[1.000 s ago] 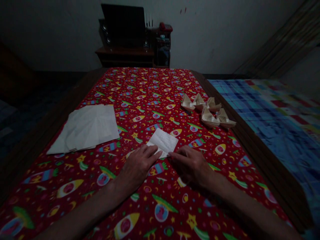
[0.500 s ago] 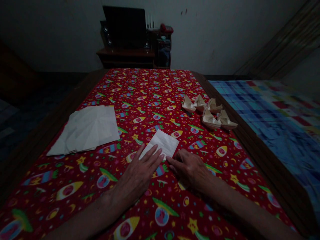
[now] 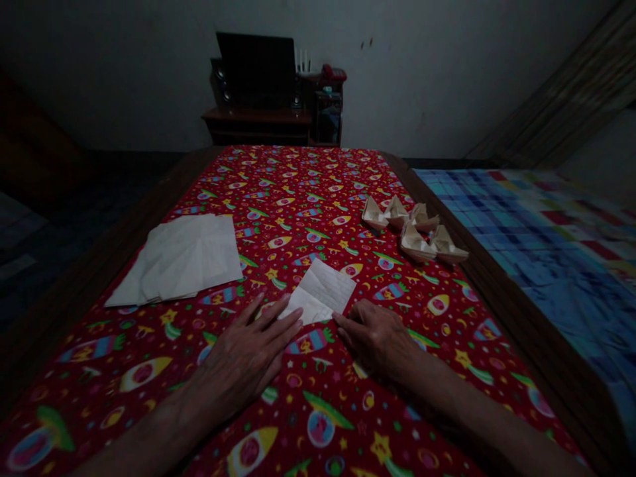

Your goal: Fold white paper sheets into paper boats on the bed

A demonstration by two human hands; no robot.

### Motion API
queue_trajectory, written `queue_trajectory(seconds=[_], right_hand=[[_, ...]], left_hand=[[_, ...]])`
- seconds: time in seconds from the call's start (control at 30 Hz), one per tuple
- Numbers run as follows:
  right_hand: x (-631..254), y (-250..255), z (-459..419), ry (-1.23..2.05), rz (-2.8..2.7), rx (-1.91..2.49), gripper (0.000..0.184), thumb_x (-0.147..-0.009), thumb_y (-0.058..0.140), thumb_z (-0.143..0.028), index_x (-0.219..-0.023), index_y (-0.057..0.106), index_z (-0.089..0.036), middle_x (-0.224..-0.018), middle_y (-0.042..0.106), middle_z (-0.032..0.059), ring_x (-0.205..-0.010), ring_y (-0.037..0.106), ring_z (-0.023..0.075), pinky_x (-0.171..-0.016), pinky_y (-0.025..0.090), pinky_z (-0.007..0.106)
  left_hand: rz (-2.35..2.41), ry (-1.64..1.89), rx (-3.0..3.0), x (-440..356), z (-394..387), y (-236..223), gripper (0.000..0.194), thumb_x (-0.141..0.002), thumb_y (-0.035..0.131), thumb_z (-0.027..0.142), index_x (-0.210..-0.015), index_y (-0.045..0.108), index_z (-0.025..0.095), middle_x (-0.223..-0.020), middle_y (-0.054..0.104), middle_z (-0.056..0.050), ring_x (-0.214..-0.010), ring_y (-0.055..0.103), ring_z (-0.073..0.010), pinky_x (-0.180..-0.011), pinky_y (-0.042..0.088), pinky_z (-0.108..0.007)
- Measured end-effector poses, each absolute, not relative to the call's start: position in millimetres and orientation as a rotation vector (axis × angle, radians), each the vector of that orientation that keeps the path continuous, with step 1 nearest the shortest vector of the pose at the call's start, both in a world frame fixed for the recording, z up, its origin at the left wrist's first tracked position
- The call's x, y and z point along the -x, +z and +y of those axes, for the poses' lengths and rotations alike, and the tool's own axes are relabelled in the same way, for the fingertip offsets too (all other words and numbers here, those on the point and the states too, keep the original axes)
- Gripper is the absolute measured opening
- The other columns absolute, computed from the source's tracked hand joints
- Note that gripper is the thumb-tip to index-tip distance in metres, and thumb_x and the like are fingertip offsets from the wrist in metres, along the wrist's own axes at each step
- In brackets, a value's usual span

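Left grip: the left hand (image 3: 243, 354) is lying palm down with its fingers spread, the tips resting at or just over the left corner of the white paper; whether they are pressing, I cannot tell.
Right grip: the right hand (image 3: 375, 331) is curling, its index finger reaching the paper's near corner; whether the thumb is pinching from below, I cannot tell.
White paper (image 3: 322, 288): it is lying flat near the centre of the frame, between the hands, with crease lines showing across it.
Folded pieces (image 3: 417, 245): five are standing in a cluster at the right of the frame, upper half, with raised points; they are looking fully shaped.
Loose sheets (image 3: 193, 258): a fanned pile is lying at the left of the frame, flat and without a folded shape; the count is staying unclear.
Progress, as judged here: five pieces are appearing done, one paper is sitting at an early, creased stage, and the pile is waiting untouched.
Surface (image 3: 507, 298): a red patterned cloth (image 3: 281, 424) is covering its middle and carrying all the paper.
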State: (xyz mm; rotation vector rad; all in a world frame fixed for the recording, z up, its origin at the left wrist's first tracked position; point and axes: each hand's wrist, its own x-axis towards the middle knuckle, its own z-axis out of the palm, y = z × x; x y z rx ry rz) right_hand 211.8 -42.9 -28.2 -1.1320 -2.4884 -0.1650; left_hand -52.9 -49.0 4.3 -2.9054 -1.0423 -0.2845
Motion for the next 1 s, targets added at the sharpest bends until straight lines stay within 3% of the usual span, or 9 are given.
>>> queue_trajectory(seconds=[0.2,0.33,0.43,0.5,0.8,1.0], right_hand=[[-208,-22,-45,-0.097,-2.454,1.170,0.022,-0.091,0.047,-0.027,-0.093,0.068,-0.020,-0.067,0.050,0.0022,-0.056,0.037,0.0112,-0.050,0.022,0.025],[-209,-15,-33,0.178,-2.335,1.201,0.023,-0.092,0.045,-0.024,-0.084,0.066,-0.018,-0.075,0.056,0.0043,-0.064,0.048,0.0121,-0.057,0.035,0.023],[-212,-12,-15,0.152,-2.181,1.269,0.019,-0.090,0.049,-0.026,-0.098,0.063,-0.016,-0.097,0.059,0.0104,-0.085,0.054,0.0182,-0.070,0.043,0.028],[-213,-11,-3,0.124,-2.192,1.321,0.025,-0.089,0.051,-0.030,-0.108,0.059,-0.015,-0.099,0.059,0.0116,-0.088,0.054,0.0205,-0.072,0.043,0.030],[-217,-16,11,0.500,-2.186,1.360,0.027,-0.087,0.050,-0.028,-0.111,0.055,-0.017,-0.069,0.059,-0.0003,-0.059,0.051,0.0122,-0.054,0.034,0.022],[-220,-17,6,1.007,-1.767,1.388,0.022,-0.077,0.055,-0.031,-0.090,0.064,-0.016,-0.061,0.057,-0.0018,-0.052,0.048,0.0101,-0.047,0.034,0.020]], left_hand=[[-1.005,-0.412,2.888,51,-47,3,0.030,-0.087,0.047,0.020,-0.114,0.060,0.018,-0.130,0.056,-0.004,-0.126,0.043,-0.0252,-0.106,0.032,-0.046],[-1.008,-0.583,2.893,43,-43,-4,0.024,-0.090,0.045,0.016,-0.104,0.063,0.012,-0.114,0.065,-0.008,-0.112,0.053,-0.0218,-0.097,0.044,-0.038],[-1.038,-0.613,2.874,37,-41,-4,0.021,-0.092,0.044,0.017,-0.100,0.063,0.011,-0.104,0.066,-0.008,-0.106,0.055,-0.0220,-0.093,0.047,-0.038],[-1.056,-0.549,2.903,35,-39,0,0.020,-0.093,0.044,0.018,-0.096,0.062,0.012,-0.101,0.065,-0.008,-0.104,0.054,-0.0218,-0.092,0.047,-0.038],[-1.119,-0.278,2.928,30,-32,13,0.020,-0.094,0.038,0.018,-0.087,0.057,0.015,-0.096,0.060,-0.008,-0.097,0.054,-0.0221,-0.087,0.045,-0.040],[-1.031,-0.260,2.869,27,-13,7,0.017,-0.089,0.044,0.011,-0.100,0.056,0.012,-0.117,0.057,-0.011,-0.111,0.048,-0.0259,-0.093,0.041,-0.041]])
